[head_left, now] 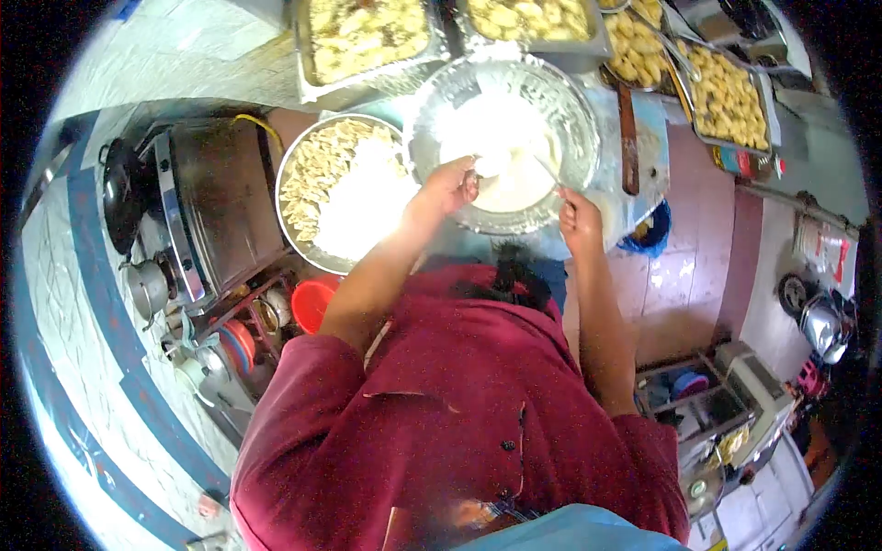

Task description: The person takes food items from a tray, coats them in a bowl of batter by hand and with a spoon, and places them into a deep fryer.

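A large metal basin (588, 138) with pale batter (519, 188) in it stands in front of me, its far inside washed out by glare. My left hand (450, 184) is over the basin's near left rim, fingers closed on something white that the glare hides. At the near right rim, my right hand (581, 219) grips the thin metal handle (546, 172) of a utensil; its other end goes into the bright batter and cannot be made out. Left of the basin is a wide metal bowl (285, 220) of pale cut pieces (317, 174), half lost in glare.
Trays of yellowish pieces (367, 41) (533, 18) line the back, with another tray (730, 96) at the right. A knife-like tool with a brown handle (628, 138) lies right of the basin. A red bowl (312, 303) and a stove (225, 197) are at the left.
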A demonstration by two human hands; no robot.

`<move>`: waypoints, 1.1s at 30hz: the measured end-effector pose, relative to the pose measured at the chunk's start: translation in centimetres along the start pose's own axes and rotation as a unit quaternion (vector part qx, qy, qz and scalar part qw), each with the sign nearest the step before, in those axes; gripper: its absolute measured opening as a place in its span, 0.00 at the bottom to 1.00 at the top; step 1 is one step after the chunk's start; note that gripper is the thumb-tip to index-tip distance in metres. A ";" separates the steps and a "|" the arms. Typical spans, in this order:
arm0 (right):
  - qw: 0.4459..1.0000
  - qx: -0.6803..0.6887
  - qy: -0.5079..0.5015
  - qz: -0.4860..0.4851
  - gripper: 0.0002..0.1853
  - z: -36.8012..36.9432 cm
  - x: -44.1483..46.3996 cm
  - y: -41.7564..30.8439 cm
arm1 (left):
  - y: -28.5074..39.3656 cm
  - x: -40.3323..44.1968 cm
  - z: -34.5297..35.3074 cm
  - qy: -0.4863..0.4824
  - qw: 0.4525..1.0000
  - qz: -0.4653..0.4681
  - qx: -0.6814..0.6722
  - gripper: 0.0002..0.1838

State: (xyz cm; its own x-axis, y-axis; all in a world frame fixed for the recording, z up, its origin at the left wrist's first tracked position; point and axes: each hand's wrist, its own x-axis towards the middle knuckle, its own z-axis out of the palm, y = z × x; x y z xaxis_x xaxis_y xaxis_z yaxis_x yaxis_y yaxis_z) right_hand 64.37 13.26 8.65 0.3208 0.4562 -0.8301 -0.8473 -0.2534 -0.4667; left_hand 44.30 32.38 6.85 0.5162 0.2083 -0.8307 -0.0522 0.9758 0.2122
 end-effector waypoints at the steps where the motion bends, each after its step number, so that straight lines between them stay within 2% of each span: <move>1: 0.998 -0.057 0.011 -0.023 0.10 -0.2 -0.3 0.1 | 1.6 -0.6 -0.4 -0.010 0.999 0.033 0.008 0.07; 2: 0.992 -0.113 0.023 -0.046 0.10 -0.4 -0.7 0.2 | 3.1 -1.2 -0.8 -0.021 0.998 0.064 0.016 0.06; 3: 0.982 -0.169 0.037 -0.070 0.10 -0.7 -1.0 0.4 | 5.4 -1.0 -1.2 0.011 0.996 0.089 0.019 0.05; 5: 0.978 -0.192 0.044 -0.060 0.10 -1.6 -0.6 1.7 | 10.7 -1.4 -2.9 0.010 0.974 0.197 0.115 0.06; 6: 0.976 -0.204 0.048 -0.056 0.10 -1.9 -0.6 2.2 | 13.5 -2.1 -3.1 -0.021 0.965 0.235 0.116 0.07; 7: 0.979 -0.189 0.060 -0.048 0.10 -1.8 -0.9 2.6 | 15.9 -3.2 -2.8 0.068 0.943 0.275 0.176 0.06; 8: 0.979 -0.191 0.054 -0.046 0.10 -1.9 -1.0 3.0 | 18.5 -3.8 -2.6 0.103 0.920 0.296 0.234 0.01; 10: 0.979 -0.194 0.042 -0.042 0.11 -2.1 -1.1 3.9 | 22.4 -5.0 -2.8 0.110 0.868 0.366 0.316 0.06; 12: 0.973 -0.217 0.054 -0.057 0.10 -1.9 -1.4 4.2 | 25.5 -4.7 -3.2 0.199 0.808 0.394 0.391 0.09; 15: 0.964 -0.246 0.071 -0.077 0.10 -1.6 -1.5 4.1 | 27.6 -4.7 -3.7 0.298 0.654 0.387 0.577 0.19; 17: 0.960 -0.249 0.082 -0.096 0.09 -1.9 -0.9 4.3 | 29.3 -2.4 -7.0 0.289 0.601 0.433 0.607 0.22; 19: 0.961 -0.242 0.088 -0.098 0.09 -1.9 -1.3 3.7 | 28.6 -3.1 -6.8 0.298 0.586 0.456 0.600 0.23; 24: 0.961 -0.251 0.084 -0.081 0.09 -1.9 -1.1 3.5 | 22.9 -11.7 -4.1 0.370 0.623 0.459 0.514 0.22; 25: 0.959 -0.259 0.080 -0.080 0.10 -1.9 -0.9 3.6 | 22.1 -11.4 -6.0 0.369 0.603 0.498 0.502 0.22; 26: 0.959 -0.261 0.073 -0.079 0.10 -1.8 -0.7 3.8 | 21.1 -10.9 -7.6 0.385 0.611 0.498 0.480 0.20; 28: 0.959 -0.264 0.059 -0.081 0.10 -1.8 -0.3 4.3 | 17.8 -10.0 -8.8 0.374 0.650 0.483 0.452 0.20; 30: 0.954 -0.280 0.049 -0.092 0.10 -1.4 -0.3 4.5 | 14.8 -6.8 -11.5 0.402 0.588 0.450 0.538 0.21; 32: 0.950 -0.291 0.038 -0.106 0.09 -0.8 -0.5 4.5 | 12.9 -2.2 -14.2 0.345 0.665 0.352 0.561 0.23; 33: 0.949 -0.293 0.032 -0.115 0.09 -0.5 -0.6 4.5 | 12.1 -1.4 -14.1 0.352 0.659 0.337 0.573 0.24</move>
State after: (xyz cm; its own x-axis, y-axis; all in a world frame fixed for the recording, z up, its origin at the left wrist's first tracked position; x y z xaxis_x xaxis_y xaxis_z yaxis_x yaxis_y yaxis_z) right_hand 60.57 11.41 6.95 0.5092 0.5092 -0.6939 -0.3771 -0.5927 -0.7117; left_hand 30.88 44.83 3.27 0.1602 0.9415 -0.2965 0.8213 0.0395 0.5692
